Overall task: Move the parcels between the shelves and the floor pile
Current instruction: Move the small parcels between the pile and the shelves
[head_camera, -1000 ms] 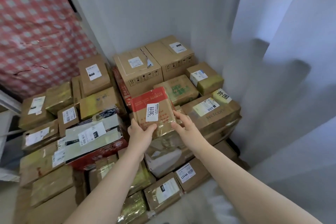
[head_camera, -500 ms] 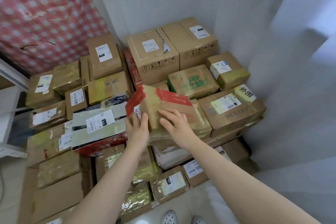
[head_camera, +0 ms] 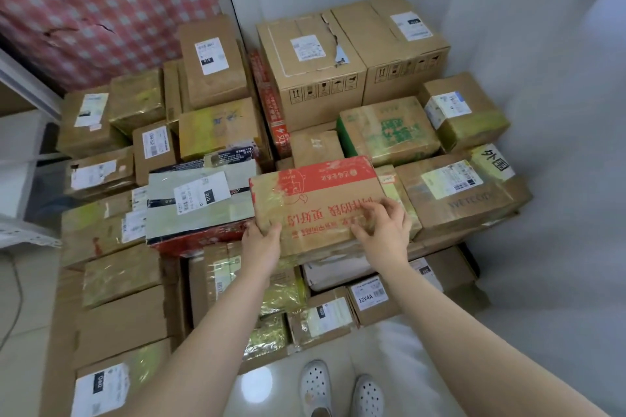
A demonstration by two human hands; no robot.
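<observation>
Your left hand [head_camera: 262, 244] grips the near left corner of the red-topped parcel [head_camera: 318, 200], fingers wrapped under its edge and thumb on top. Your right hand [head_camera: 382, 230] sits on the near right part of the same box with its fingers bent over the top face. It seems to clasp the edge, though the thumb's hold is hard to make out. You have two hands on one parcel.

That parcel lies flat on the middle of the floor pile [head_camera: 125, 318], its printed lettering upside down to you. It reaches away from both your hands towards the back.

From the left, a white shelf frame [head_camera: 20, 145] stands beside the pile, under a red checked cloth [head_camera: 101, 3]. The pile itself counts well over twenty taped brown boxes, most with white labels.

A black-and-white labelled parcel [head_camera: 200, 200] touches your parcel's left side. Behind it a green-printed box [head_camera: 386, 132] sits in front of two large cartons [head_camera: 311, 68] that stand side by side against the wall. To the right, a box with a yellowish label [head_camera: 457, 193] lies just beside it, hemming it in.

Below your right forearm a small box marked 12V4A [head_camera: 372, 298] rests at the pile's near edge. Your two white shoes [head_camera: 315, 386] stand on the floor just in front.
</observation>
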